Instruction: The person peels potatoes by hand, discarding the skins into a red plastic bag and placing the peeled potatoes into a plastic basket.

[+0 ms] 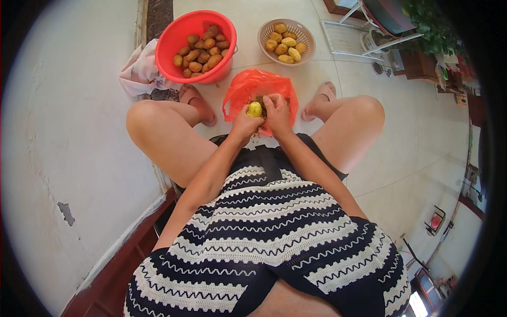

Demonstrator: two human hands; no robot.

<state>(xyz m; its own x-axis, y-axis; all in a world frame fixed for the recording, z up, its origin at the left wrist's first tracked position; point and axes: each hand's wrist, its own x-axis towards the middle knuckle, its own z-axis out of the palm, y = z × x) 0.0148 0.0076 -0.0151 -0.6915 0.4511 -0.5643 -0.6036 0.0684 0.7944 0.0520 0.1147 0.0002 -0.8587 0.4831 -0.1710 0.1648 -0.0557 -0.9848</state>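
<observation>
My left hand [246,123] is closed around a yellow, peeled-looking potato [254,109] above an open red plastic bag [247,83]. Close to its right, my right hand [277,113] has its thumb and fingers bent together; whether something small is between them cannot be told. Dark scraps that look like peelings [264,104] lie in the bag. A red plastic bucket [166,59] of brown potatoes [204,57] stands beyond it at the left. Lighter potatoes [281,48], some yellow, lie in a round plastic colander [266,50] beyond it at the right.
A pale cloth [138,71] lies against the bucket beside the white wall [79,119]. My sandalled feet stand either side of the bag on the tiled floor [396,138]. Small crumbs lie near the bag. A white metal rack [340,39] and a leafy plant [431,27] are at the upper right.
</observation>
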